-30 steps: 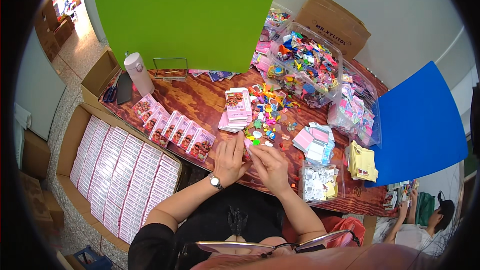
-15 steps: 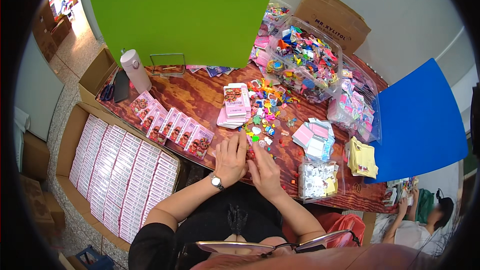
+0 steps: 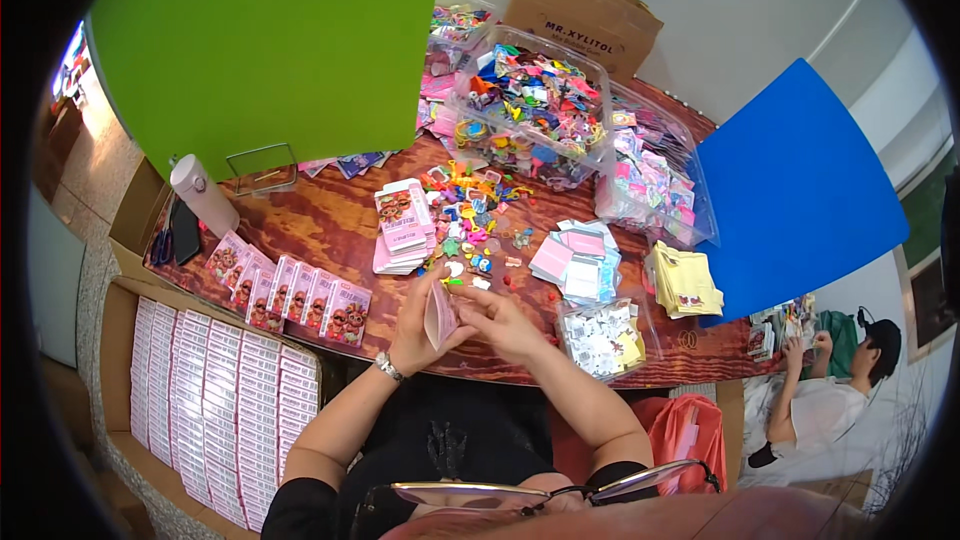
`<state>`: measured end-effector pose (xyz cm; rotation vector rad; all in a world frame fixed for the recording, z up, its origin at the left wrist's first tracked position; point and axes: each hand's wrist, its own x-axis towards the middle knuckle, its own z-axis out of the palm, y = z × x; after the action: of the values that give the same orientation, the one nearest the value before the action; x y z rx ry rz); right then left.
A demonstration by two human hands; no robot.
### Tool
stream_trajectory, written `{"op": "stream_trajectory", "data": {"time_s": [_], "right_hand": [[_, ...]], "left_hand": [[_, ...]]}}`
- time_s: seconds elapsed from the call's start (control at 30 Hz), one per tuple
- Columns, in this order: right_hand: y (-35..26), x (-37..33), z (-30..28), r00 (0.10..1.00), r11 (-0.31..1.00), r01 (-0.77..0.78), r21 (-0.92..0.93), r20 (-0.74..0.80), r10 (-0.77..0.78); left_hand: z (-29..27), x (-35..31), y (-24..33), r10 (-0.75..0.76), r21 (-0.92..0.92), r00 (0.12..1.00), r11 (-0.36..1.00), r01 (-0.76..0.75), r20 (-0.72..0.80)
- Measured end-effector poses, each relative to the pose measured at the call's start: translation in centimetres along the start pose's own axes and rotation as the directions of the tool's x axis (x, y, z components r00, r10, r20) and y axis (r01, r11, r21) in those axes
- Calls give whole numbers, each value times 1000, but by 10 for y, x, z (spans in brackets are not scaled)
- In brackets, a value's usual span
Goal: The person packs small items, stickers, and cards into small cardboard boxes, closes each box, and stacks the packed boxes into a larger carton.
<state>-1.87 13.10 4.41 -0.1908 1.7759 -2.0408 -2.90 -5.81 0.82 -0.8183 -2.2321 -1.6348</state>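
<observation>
A small pink carton (image 3: pixel 438 316), its upper end gaping, is gripped upright in my left hand (image 3: pixel 405 338) close above the table's front edge. Beside it, my right hand (image 3: pixel 508 328) has its bent fingers and thumb at the carton's side and mouth. Whatever those fingertips pinch is too small or hidden to make out. Just beyond my hands, small colourful plastic toys (image 3: pixel 470 208) lie in a loose heap. A pile of flat pink printed cartons (image 3: pixel 404 225) sits left of the heap. Further left, several filled pink cartons (image 3: pixel 345 312) lean in a row.
A large cardboard box (image 3: pixel 112 380) of packed cartons stands at lower left. Clear bins of trinkets (image 3: pixel 548 155) and packets (image 3: pixel 652 180) fill the back right. Nearer are card packets (image 3: pixel 580 258), yellow packets (image 3: pixel 686 282) and a clear tray (image 3: pixel 606 338). Another person (image 3: pixel 815 395) works at far right.
The view has swung, so the table's things sit further left. My left hand has turned from palm-down over the table to holding a gaping carton upright, with my right hand drawn up to it.
</observation>
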Motion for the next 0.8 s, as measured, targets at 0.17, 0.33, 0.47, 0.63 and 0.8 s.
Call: {"op": "stream_trajectory", "data": {"time_s": [0.17,0.33,0.47,0.63,0.8], "right_hand": [[-21,22,-137,867,209,-117,-971,-203,-455],[-13,27,-182,903,-160,-382,-910,-332,-272],[-3,30,-192,891,29,-359,-933,-351,-288],[-9,21,-195,837,588,-141,-796,-414,-359],[-42,0,-151,800,624,57,-780,-338,-496]], "left_hand": [[5,-5,0,-50,43,996,998,53,-70],[7,-11,-1,-59,14,998,998,58,23],[7,-16,-1,-126,-51,989,990,130,75],[8,-10,3,-228,-108,974,968,225,-13],[4,-9,1,-306,-73,947,951,300,-94]]}}
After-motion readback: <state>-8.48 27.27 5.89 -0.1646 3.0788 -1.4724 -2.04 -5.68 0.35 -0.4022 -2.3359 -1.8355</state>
